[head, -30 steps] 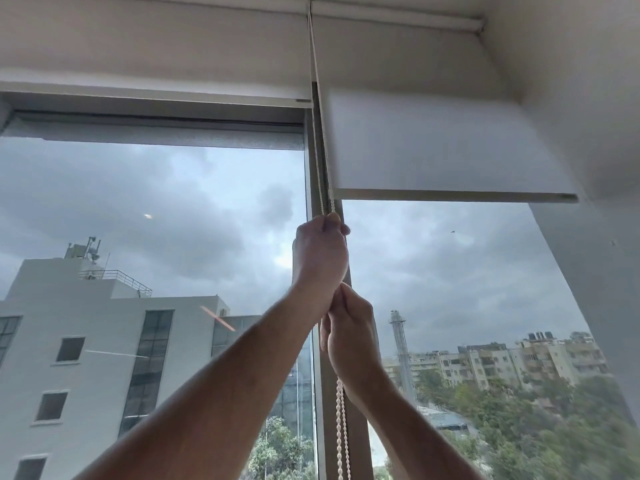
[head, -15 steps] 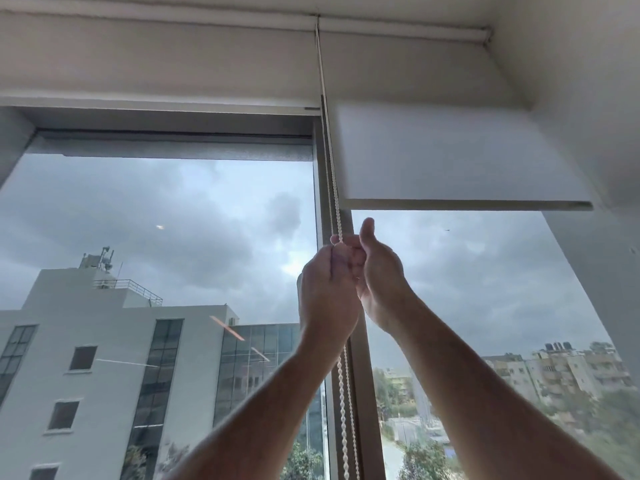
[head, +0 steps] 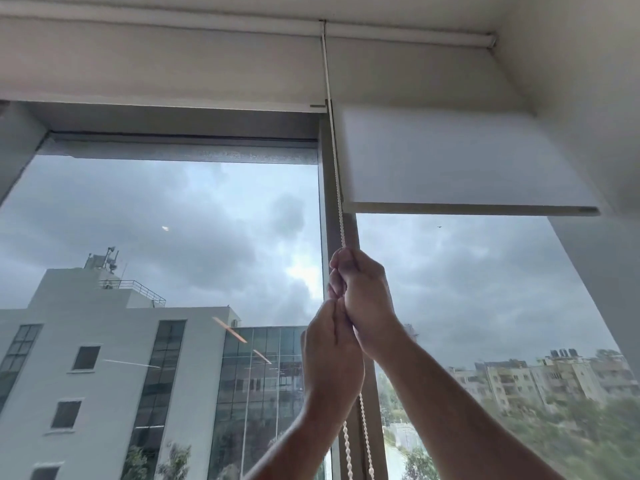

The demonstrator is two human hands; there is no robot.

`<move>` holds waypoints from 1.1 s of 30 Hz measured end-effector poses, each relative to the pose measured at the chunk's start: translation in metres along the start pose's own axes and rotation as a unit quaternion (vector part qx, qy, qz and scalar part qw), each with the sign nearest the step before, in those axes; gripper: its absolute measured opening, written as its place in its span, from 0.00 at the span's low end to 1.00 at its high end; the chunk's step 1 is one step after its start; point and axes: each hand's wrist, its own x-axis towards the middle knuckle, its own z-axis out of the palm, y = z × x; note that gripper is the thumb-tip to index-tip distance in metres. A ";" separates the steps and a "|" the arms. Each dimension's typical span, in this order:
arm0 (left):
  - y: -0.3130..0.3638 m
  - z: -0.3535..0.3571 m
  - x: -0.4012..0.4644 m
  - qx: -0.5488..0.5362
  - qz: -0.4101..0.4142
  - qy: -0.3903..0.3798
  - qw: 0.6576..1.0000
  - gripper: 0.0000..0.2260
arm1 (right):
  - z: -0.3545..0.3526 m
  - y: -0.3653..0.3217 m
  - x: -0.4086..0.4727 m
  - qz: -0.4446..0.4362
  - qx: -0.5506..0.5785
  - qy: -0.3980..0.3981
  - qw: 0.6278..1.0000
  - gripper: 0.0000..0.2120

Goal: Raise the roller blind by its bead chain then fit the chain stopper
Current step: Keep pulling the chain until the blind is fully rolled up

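The white roller blind (head: 450, 161) hangs partly raised over the right pane, its bottom bar (head: 467, 208) well above my hands. A white bead chain (head: 334, 150) runs down from the roller along the window mullion and continues below my hands. My right hand (head: 367, 299) is the upper one, fist closed on the chain. Directly under it and touching it, my left hand (head: 330, 351) also grips the chain. No chain stopper is visible.
A second blind (head: 156, 64) over the left pane is rolled up higher. The grey mullion (head: 327, 188) stands between the panes, and a white wall (head: 588, 116) closes in on the right. Buildings and trees lie beyond the glass.
A second ago my left hand was the upper one on the chain. My right hand has climbed past it, and my left hand has come down with the chain.
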 end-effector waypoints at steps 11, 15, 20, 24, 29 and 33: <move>-0.025 0.001 -0.022 -0.033 0.037 0.015 0.999 0.14 | -0.004 0.017 -0.021 -0.072 -0.046 0.002 0.996 0.16; -0.032 0.001 -0.030 -0.037 0.023 0.018 0.999 0.12 | -0.006 0.019 -0.029 -0.083 -0.046 -0.002 0.995 0.16; -0.038 -0.001 -0.038 -0.040 0.004 -0.004 0.999 0.15 | -0.009 0.029 -0.036 -0.061 -0.031 -0.002 0.998 0.17; -0.043 -0.001 -0.037 -0.072 -0.011 -0.022 0.997 0.14 | -0.012 0.036 -0.033 -0.050 -0.057 0.005 0.997 0.18; -0.044 -0.008 -0.025 -0.112 -0.004 -0.061 0.992 0.17 | -0.018 0.037 -0.031 -0.056 -0.069 0.018 0.996 0.16; -0.055 -0.011 -0.003 -0.059 -0.009 0.004 0.998 0.21 | -0.021 0.040 -0.030 -0.082 -0.090 0.024 0.992 0.15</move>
